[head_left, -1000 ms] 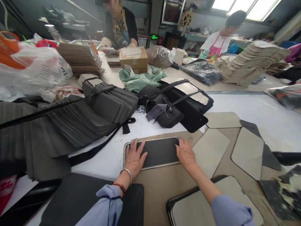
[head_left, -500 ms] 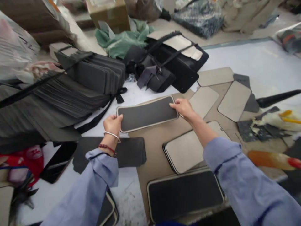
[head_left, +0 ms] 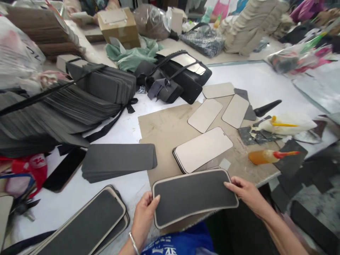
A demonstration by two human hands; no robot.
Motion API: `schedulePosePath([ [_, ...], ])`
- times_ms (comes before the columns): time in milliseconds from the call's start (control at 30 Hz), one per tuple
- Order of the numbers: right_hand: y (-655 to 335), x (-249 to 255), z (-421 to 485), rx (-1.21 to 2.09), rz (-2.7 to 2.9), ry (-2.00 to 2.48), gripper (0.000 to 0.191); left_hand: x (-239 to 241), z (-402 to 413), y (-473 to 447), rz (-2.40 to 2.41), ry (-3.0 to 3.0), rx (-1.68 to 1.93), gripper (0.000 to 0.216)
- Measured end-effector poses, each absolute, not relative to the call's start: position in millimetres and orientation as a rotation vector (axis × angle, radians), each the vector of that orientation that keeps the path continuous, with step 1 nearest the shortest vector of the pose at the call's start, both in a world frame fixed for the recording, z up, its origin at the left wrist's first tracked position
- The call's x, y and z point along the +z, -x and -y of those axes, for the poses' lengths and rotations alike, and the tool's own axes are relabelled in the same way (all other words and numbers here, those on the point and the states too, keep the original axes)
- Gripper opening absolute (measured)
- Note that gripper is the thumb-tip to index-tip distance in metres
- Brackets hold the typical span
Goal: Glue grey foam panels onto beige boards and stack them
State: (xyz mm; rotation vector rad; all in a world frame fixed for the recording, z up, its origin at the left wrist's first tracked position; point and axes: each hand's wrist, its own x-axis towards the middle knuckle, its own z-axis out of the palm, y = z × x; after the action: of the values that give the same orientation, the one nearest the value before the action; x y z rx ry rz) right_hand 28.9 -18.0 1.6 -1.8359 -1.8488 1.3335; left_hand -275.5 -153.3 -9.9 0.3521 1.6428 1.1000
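Observation:
My left hand [head_left: 145,212] grips the left end of a dark grey rectangular panel [head_left: 195,196] with rounded corners and a beige border. At the other end, my right hand [head_left: 243,191] pinches its right edge, thumb on top. The panel is level with the table's front edge, slightly tilted. A sliver of another beige edge shows behind its top side; how many pieces lie there I cannot tell. Just beyond it rests a small stack of beige panels [head_left: 204,150] on the brown board [head_left: 162,122]. Left of that lies a stack of dark grey sheets [head_left: 118,159].
More bordered panels [head_left: 87,219] are stacked at front left, near a black phone [head_left: 65,170]. Bundled grey sheets [head_left: 61,109] fill the left side. Loose beige pieces [head_left: 205,115], a glue bottle [head_left: 265,156] and a black-handled tool [head_left: 268,108] are at right.
Both hands have drawn the bordered panel back from the middle of the board to the table's front edge, where another bordered panel lay. The camera view has shifted too.

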Motion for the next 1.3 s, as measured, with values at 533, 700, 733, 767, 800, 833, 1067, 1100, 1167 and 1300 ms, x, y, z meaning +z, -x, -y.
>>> schedulePosePath([
  [533, -18, -20, -243, 0.571, 2.136, 1.835, 0.035, 3, -44, 232, -1.708, -0.56, 1.172, 0.037],
  [700, -13, -48, -347, 0.455, 2.106, 1.924, 0.029, -26, -154, 194, -1.652, -0.195, 1.28, 0.015],
  [733, -14, -54, -361, 0.444, 2.106, 1.936, 0.028, -30, -166, 189, -1.651, -0.161, 1.289, 0.012],
  [767, -16, -59, -374, 0.437, 2.109, 1.945, 0.028, -35, -176, 185, -1.65, -0.144, 1.298, 0.008],
  [800, -17, -63, -385, 0.432, 2.114, 1.952, 0.028, -38, -183, 182, -1.651, -0.134, 1.308, 0.006],
  [833, -19, -66, -395, 0.429, 2.117, 1.96, 0.028, -40, -188, 179, -1.657, -0.12, 1.32, 0.004],
  [1067, -30, -67, -427, 0.528, 2.075, 1.985, 0.018, -50, -198, 175, -1.798, -0.109, 1.415, 0.011],
  [1100, -30, -65, -428, 0.559, 2.066, 1.973, 0.016, -49, -199, 176, -1.805, -0.128, 1.426, 0.013],
  [1167, -31, -62, -429, 0.622, 2.035, 1.959, 0.011, -42, -200, 178, -1.806, -0.178, 1.453, 0.013],
  [1300, -29, -47, -417, 0.795, 1.96, 1.92, 0.009, -13, -205, 186, -1.791, -0.313, 1.492, 0.01],
])
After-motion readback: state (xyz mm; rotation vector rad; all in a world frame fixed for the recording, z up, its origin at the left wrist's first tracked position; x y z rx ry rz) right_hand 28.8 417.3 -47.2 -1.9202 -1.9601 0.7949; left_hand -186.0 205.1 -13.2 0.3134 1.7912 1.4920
